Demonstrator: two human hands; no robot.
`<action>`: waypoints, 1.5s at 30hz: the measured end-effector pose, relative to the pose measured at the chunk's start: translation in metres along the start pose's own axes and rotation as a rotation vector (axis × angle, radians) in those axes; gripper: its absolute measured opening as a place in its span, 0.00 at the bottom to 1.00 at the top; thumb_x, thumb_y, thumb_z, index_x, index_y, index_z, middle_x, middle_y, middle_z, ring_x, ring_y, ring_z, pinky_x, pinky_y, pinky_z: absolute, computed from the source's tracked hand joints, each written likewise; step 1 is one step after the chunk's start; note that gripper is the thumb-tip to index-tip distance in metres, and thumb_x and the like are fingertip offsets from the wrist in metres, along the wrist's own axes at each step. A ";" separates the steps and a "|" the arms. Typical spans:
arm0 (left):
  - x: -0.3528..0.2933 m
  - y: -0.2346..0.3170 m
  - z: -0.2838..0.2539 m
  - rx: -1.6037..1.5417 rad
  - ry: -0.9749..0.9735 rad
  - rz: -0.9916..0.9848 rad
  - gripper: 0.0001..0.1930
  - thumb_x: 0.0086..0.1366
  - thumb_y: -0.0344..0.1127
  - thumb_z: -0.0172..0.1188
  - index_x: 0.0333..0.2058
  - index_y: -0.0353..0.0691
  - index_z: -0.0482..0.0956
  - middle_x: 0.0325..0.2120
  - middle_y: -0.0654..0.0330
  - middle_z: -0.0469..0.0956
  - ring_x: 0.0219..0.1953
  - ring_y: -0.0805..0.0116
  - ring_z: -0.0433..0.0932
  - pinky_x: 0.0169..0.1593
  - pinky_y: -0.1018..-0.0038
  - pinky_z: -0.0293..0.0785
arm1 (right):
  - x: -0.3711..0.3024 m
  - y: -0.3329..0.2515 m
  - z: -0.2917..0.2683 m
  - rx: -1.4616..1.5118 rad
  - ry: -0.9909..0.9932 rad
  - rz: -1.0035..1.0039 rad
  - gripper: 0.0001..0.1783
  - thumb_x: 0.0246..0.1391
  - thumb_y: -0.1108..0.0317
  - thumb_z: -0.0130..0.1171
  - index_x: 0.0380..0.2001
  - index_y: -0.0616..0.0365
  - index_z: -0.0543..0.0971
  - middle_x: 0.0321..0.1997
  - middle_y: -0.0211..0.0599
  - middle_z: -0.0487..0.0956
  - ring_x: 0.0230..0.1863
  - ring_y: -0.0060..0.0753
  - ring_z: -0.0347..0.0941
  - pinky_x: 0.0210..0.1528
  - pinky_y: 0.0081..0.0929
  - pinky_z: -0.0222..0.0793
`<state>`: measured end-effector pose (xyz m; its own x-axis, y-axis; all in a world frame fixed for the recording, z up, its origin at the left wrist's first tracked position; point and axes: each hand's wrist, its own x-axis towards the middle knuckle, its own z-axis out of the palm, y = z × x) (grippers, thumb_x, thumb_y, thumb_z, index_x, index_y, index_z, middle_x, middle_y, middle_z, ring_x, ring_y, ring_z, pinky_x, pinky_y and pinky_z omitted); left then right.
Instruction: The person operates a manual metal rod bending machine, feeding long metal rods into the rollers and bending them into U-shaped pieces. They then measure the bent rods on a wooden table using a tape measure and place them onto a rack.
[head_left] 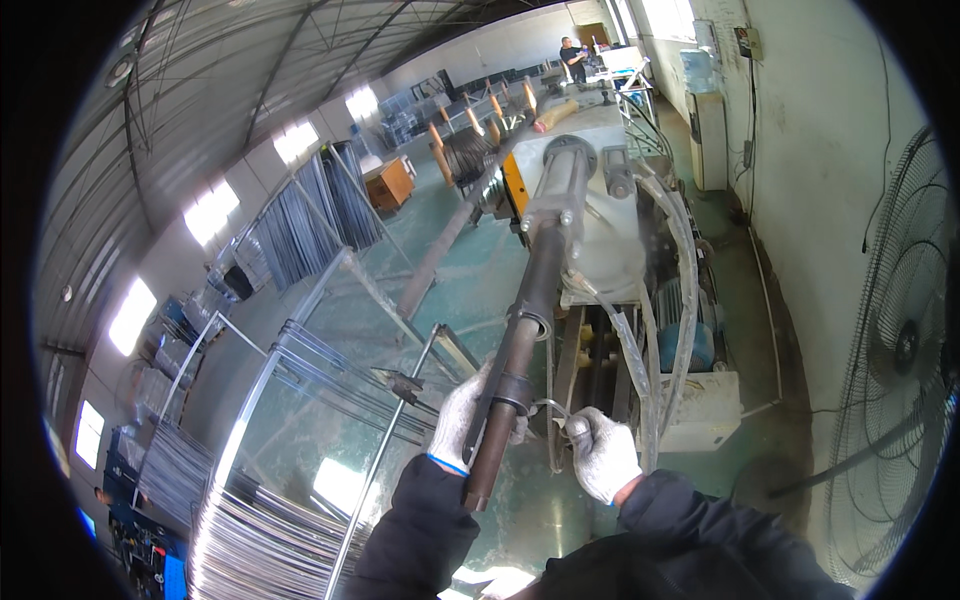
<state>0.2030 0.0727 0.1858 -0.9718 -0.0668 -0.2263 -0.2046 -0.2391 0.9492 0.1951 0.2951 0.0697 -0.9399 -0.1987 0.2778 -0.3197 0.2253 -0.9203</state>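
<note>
A long dark steel shaft [486, 470] slopes down toward me from a grey hydraulic cylinder [562, 190]. It carries a ring-like collar [513, 392] near its lower end, and a flat dark bar [490, 395] runs along its left side. My left hand [462, 420], in a white knit glove, is wrapped round the shaft and bar at the collar. To the right, my right hand [602, 455], also gloved, is closed on a slim, curved metal piece [549, 405]. That piece points toward the collar; its kind and whether it touches are unclear.
Clear hoses [682, 300] hang right of the cylinder, above a blue motor [686, 340]. A large fan [905, 340] stands by the right wall. Bundled metal rods [270, 540] and a thin upright bar [378, 470] lie to the left. Another person [573, 60] is far back.
</note>
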 end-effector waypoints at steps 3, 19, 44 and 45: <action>-0.008 -0.005 -0.005 -0.021 0.019 0.037 0.24 0.93 0.54 0.50 0.62 0.37 0.79 0.34 0.53 0.87 0.26 0.59 0.87 0.29 0.66 0.85 | 0.010 -0.010 -0.009 0.067 -0.107 -0.062 0.10 0.80 0.63 0.63 0.53 0.56 0.87 0.38 0.57 0.89 0.42 0.70 0.88 0.46 0.52 0.84; -0.004 -0.007 -0.009 -0.191 0.020 -0.043 0.26 0.94 0.51 0.49 0.67 0.31 0.77 0.36 0.52 0.86 0.32 0.62 0.86 0.35 0.68 0.82 | 0.060 -0.016 -0.002 0.134 -0.084 -0.485 0.12 0.80 0.65 0.67 0.46 0.65 0.89 0.33 0.48 0.87 0.32 0.54 0.89 0.36 0.40 0.82; -0.011 -0.005 0.008 0.013 0.113 0.097 0.29 0.91 0.52 0.55 0.70 0.28 0.77 0.35 0.53 0.86 0.29 0.64 0.86 0.32 0.70 0.84 | 0.131 0.006 -0.036 -0.183 -0.397 -1.065 0.25 0.49 0.69 0.70 0.53 0.50 0.90 0.46 0.36 0.85 0.52 0.50 0.82 0.58 0.44 0.80; -0.010 -0.006 0.007 0.018 0.112 0.105 0.29 0.91 0.51 0.55 0.70 0.28 0.77 0.35 0.53 0.86 0.29 0.64 0.86 0.32 0.70 0.83 | 0.135 0.002 -0.040 -0.211 -0.421 -1.106 0.25 0.48 0.68 0.70 0.54 0.51 0.90 0.50 0.37 0.86 0.54 0.50 0.83 0.59 0.45 0.80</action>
<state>0.2136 0.0816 0.1839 -0.9690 -0.1979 -0.1479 -0.1061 -0.2077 0.9724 0.0625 0.3065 0.1165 -0.0442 -0.6700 0.7411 -0.9787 -0.1198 -0.1667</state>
